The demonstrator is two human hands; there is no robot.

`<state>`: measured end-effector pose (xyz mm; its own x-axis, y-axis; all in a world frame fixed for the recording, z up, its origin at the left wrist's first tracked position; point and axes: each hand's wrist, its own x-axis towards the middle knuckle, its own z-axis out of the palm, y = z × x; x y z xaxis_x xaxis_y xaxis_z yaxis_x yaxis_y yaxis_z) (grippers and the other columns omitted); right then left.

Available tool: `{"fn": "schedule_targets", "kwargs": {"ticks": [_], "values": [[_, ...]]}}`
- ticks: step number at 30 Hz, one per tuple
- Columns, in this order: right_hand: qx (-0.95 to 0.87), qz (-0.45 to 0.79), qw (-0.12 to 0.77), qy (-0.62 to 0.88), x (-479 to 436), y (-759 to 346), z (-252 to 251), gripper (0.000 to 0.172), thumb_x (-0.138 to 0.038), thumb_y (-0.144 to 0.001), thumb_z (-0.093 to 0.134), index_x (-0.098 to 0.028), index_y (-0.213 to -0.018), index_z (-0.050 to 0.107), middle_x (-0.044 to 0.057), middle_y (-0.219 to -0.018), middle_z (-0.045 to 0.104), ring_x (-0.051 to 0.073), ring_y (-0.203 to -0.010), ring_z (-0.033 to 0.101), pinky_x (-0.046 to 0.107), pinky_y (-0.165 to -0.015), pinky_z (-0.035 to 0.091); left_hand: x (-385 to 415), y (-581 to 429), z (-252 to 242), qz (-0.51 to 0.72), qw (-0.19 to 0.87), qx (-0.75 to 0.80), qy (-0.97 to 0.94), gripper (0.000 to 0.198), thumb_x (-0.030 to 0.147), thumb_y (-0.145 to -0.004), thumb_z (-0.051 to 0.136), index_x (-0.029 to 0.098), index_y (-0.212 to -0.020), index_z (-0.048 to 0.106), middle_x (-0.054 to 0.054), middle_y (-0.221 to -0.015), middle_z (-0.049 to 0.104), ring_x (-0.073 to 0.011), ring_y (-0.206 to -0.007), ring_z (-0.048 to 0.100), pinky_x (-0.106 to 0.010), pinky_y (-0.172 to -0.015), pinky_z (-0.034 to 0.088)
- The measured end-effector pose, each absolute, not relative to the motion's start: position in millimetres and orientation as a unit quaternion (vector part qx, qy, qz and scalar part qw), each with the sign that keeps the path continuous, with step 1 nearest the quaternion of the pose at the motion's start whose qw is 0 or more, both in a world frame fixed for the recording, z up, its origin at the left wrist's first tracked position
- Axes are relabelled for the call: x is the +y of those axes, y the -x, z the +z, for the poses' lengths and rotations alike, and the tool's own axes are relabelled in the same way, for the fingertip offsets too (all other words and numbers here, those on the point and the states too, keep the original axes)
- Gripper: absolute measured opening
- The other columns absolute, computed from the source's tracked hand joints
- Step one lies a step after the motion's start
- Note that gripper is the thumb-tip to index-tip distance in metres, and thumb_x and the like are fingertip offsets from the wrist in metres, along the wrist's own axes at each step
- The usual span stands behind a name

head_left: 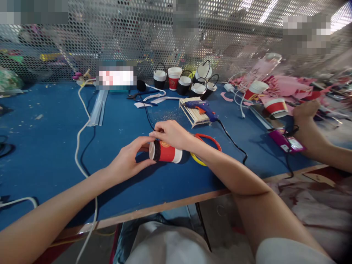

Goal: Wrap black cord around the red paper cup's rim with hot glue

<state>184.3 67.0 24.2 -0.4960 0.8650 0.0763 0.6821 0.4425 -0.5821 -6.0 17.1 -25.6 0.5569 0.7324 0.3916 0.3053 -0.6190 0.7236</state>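
A red and white paper cup (171, 154) lies on its side above the blue table, one end towards my left hand (128, 159). My left hand grips that end between thumb and fingers. A band of black cord (156, 151) is wound around the cup near this end. Over the cup, my right hand (173, 134) pinches the black cord with its fingertips. From there the cord runs back across the table to a black ball of cord (141, 86).
Several cord-wrapped cups with handles (184, 85) stand at the back beside a red cup (173, 79). A glue gun (202, 109) rests on a small stick rack (194, 117). Red and yellow rings (216, 141) lie near my right forearm. A co-worker's hand (306, 112) is at the right.
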Motion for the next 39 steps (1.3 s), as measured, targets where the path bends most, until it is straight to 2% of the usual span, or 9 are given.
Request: {"fn": "schedule_targets", "kwargs": {"ticks": [5,9,11,15,19,22,26,35,39], "values": [[-0.803,0.262,0.207,0.494,77.0,-186.7,27.3,0.034,-0.046,-0.087,0.051,-0.014,-0.084,0.063,0.002,-0.070,0.064,0.012,-0.064,0.054,0.024,-0.061,0.035,16.1,5.7,-23.6,0.342,0.306,0.335,-0.823,0.055,0.030,-0.079,0.067,0.024,-0.126,0.039,-0.010,-0.120,0.058,-0.0225,-0.102,0.064,-0.043,-0.089,0.055],[-0.793,0.209,0.346,0.456,64.5,-195.6,40.4,0.032,-0.041,-0.092,0.043,-0.014,-0.099,0.060,0.003,-0.079,0.066,0.013,-0.072,0.059,0.026,-0.067,0.042,17.6,5.8,-20.8,0.346,0.334,0.340,-0.808,0.052,0.030,-0.080,0.066,0.022,-0.124,0.039,-0.013,-0.122,0.056,-0.0224,-0.103,0.064,-0.043,-0.088,0.055],[-0.802,0.194,0.380,0.418,49.4,-199.0,44.6,0.030,-0.037,-0.094,0.041,-0.016,-0.103,0.060,0.004,-0.085,0.068,0.014,-0.080,0.061,0.027,-0.074,0.045,18.5,6.1,-20.3,0.352,0.344,0.337,-0.802,0.053,0.029,-0.079,0.067,0.021,-0.123,0.039,-0.013,-0.123,0.056,-0.0227,-0.103,0.064,-0.043,-0.088,0.055],[-0.854,0.123,0.335,0.378,21.1,-200.2,39.7,0.026,-0.027,-0.095,0.040,-0.016,-0.103,0.062,0.007,-0.095,0.069,0.017,-0.096,0.059,0.032,-0.086,0.046,19.0,6.6,-21.2,0.364,0.345,0.327,-0.801,0.055,0.028,-0.078,0.067,0.022,-0.124,0.038,-0.012,-0.120,0.058,-0.0224,-0.102,0.064,-0.044,-0.089,0.054],[-0.893,0.012,0.285,0.348,9.3,-200.0,29.8,0.032,-0.022,-0.095,0.037,-0.011,-0.106,0.065,0.013,-0.098,0.067,0.020,-0.100,0.058,0.037,-0.087,0.045,18.5,6.4,-21.9,0.365,0.345,0.332,-0.798,0.057,0.029,-0.077,0.069,0.023,-0.124,0.037,-0.011,-0.116,0.059,-0.0214,-0.098,0.066,-0.042,-0.087,0.055],[-0.891,-0.020,0.306,0.335,6.6,-201.3,29.4,0.032,-0.019,-0.094,0.037,-0.009,-0.109,0.064,0.014,-0.101,0.067,0.020,-0.103,0.058,0.036,-0.086,0.046,18.5,6.0,-21.2,0.366,0.354,0.334,-0.793,0.057,0.030,-0.077,0.069,0.023,-0.123,0.038,-0.010,-0.114,0.060,-0.0214,-0.097,0.066,-0.042,-0.088,0.055],[-0.894,-0.016,0.297,0.334,6.6,-202.7,31.0,0.032,-0.018,-0.094,0.036,-0.011,-0.105,0.064,0.013,-0.100,0.068,0.020,-0.103,0.058,0.037,-0.086,0.046,19.0,6.1,-21.1,0.361,0.373,0.338,-0.785,0.056,0.027,-0.077,0.069,0.022,-0.123,0.038,-0.009,-0.108,0.062,-0.0209,-0.095,0.067,-0.042,-0.087,0.055],[-0.881,0.041,0.301,0.362,12.8,-205.8,29.6,0.029,-0.021,-0.094,0.037,-0.013,-0.105,0.062,0.011,-0.103,0.068,0.020,-0.104,0.058,0.038,-0.090,0.045,19.8,7.6,-22.2,0.357,0.372,0.347,-0.783,0.055,0.029,-0.077,0.069,0.022,-0.123,0.039,-0.011,-0.113,0.061,-0.0223,-0.097,0.066,-0.043,-0.086,0.055],[-0.847,0.119,0.330,0.400,20.2,-217.2,29.2,0.026,-0.031,-0.090,0.050,-0.017,-0.109,0.060,0.010,-0.109,0.066,0.020,-0.106,0.057,0.039,-0.092,0.045,21.4,7.9,-20.0,0.370,0.374,0.348,-0.776,0.057,0.025,-0.077,0.068,0.023,-0.126,0.040,-0.011,-0.123,0.057,-0.0229,-0.106,0.062,-0.045,-0.093,0.052]]}}
